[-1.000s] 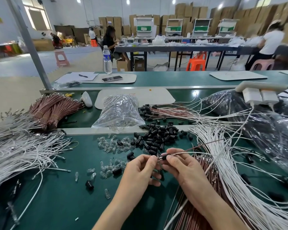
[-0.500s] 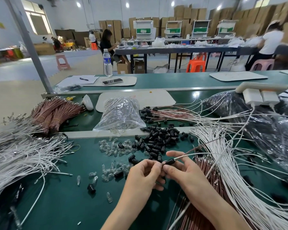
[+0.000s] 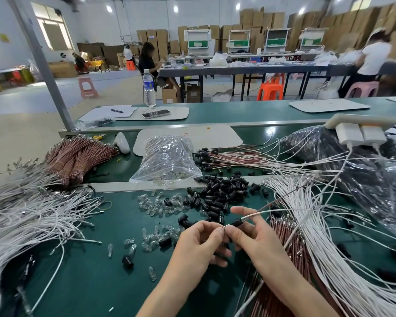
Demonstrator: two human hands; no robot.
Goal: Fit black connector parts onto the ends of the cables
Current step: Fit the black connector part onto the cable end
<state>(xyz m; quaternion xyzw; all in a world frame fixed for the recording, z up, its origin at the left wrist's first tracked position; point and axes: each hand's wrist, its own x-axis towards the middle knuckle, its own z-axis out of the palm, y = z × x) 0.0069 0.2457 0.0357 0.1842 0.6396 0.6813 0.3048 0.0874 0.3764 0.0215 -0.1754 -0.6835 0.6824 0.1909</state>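
Observation:
My left hand (image 3: 200, 242) pinches the bare metal tip of a cable (image 3: 252, 216) between thumb and fingers. A black connector part (image 3: 236, 222) sits threaded on that cable, just right of the tip. My right hand (image 3: 249, 234) holds the cable and connector from the right, index finger raised. The cable, a white and a brown wire together, runs up and right. A pile of loose black connectors (image 3: 217, 195) lies just beyond my hands. Finished cables with black ends (image 3: 217, 156) lie further back.
Clear glass bulbs (image 3: 154, 204) are scattered left of the connectors, with a bag of them (image 3: 167, 160) behind. White cables (image 3: 30, 216) heap at left, white cables (image 3: 316, 225) and brown cables (image 3: 286, 239) at right. Brown bundles (image 3: 78, 156) lie back left; black plastic bags (image 3: 364, 170) back right.
The black connector has slid further along the cable, away from the tip. The metal tip now shows between my fingertips. Both hands stay close together.

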